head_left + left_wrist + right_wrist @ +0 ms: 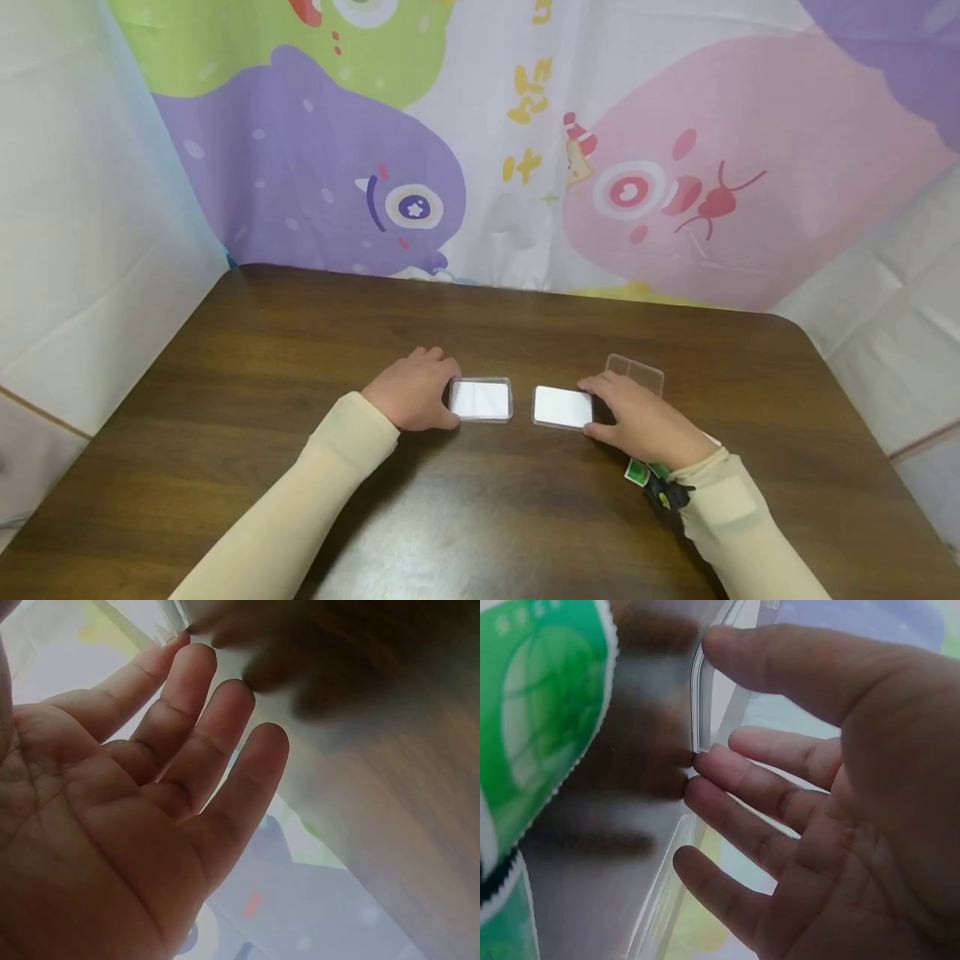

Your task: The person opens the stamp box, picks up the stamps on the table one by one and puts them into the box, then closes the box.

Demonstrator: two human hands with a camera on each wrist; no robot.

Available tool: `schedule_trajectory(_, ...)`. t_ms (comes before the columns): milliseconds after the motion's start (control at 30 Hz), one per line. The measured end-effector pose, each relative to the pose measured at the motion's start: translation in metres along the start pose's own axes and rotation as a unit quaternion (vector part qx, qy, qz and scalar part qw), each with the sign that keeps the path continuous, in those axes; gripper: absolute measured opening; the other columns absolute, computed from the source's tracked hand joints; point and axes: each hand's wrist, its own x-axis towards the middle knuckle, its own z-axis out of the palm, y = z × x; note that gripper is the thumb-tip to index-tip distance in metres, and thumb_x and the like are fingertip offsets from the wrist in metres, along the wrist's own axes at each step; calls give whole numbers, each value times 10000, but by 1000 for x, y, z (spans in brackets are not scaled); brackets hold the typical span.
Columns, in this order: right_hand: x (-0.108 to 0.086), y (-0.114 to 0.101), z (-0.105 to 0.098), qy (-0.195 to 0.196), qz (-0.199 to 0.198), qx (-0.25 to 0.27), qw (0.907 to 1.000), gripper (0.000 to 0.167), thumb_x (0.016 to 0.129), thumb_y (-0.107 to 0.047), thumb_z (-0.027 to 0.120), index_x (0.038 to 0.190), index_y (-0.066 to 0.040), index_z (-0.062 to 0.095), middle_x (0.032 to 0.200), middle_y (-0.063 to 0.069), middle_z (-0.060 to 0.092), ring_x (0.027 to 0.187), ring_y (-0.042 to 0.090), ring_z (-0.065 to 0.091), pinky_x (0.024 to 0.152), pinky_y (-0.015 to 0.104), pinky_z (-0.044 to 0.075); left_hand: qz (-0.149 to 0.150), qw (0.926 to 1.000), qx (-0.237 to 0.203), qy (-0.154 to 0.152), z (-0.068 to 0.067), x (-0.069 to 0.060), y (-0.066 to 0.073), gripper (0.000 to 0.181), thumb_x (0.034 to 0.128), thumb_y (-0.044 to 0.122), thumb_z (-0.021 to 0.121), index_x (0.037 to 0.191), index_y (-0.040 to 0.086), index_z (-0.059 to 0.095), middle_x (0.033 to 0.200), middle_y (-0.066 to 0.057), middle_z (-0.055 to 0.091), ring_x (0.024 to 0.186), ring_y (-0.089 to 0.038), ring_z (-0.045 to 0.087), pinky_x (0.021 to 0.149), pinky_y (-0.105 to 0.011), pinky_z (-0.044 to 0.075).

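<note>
Your left hand [411,390] pinches the left end of the left clear case [482,400], thumb at its near corner and index finger at the far one, the remaining fingers extended and slightly apart. Your right hand [645,418] likewise pinches the right end of the right clear case [562,407] between thumb and fingertips. Both white-faced cases lie on the bench [420,517], side by side with a narrow gap between them. Just beyond your right hand is a clear rectangular piece [637,368], partly hidden by it. Behind the bench hangs a cartoon-printed cloth [502,225].
</note>
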Motion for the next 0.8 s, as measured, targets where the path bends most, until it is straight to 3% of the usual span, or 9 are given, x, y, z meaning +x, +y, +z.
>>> schedule_trajectory(267, 0, 6, -2, 446, 359, -406, 9975, 445, 892, -201, 822, 1250, 5, 658, 1122, 127, 673, 1000, 265, 614, 873, 477, 515, 96, 9999, -17, 77, 4, 3, 11, 474, 785, 332, 863, 1141, 68, 693, 1030, -70, 619, 951, -276, 562, 831, -442, 510)
schedule_trajectory(500, -3, -2, -5, 586, 640, -390, 9955, 544, 904, -220, 801, 1329, 55, 601, 1225, 212, 628, 1040, 307, 614, 888, 500, 530, 198, 9998, 19, 59, 8, 5, 21, 487, 797, 345, 868, 1160, 75, 688, 1035, -68, 616, 950, -269, 553, 828, -430, 511)
schedule_trajectory(633, 0, -24, -6, 655, 222, -123, 9975, 607, 912, -267, 793, 1396, 19, 565, 1299, 187, 616, 1105, 299, 622, 927, 493, 528, 287, 9996, 6, -8, 11, 4, 26, 503, 800, 359, 870, 1174, 77, 686, 1044, -65, 615, 954, -265, 552, 828, -430, 515)
schedule_trajectory(800, 6, -44, 2, 136, -665, 286, 9973, 667, 906, -327, 809, 1444, -46, 531, 1392, 114, 591, 1265, 258, 574, 1031, 463, 492, 397, 9992, -25, -79, 16, 5, 32, 513, 794, 389, 877, 1164, 94, 679, 1047, -40, 627, 955, -239, 556, 826, -410, 513)
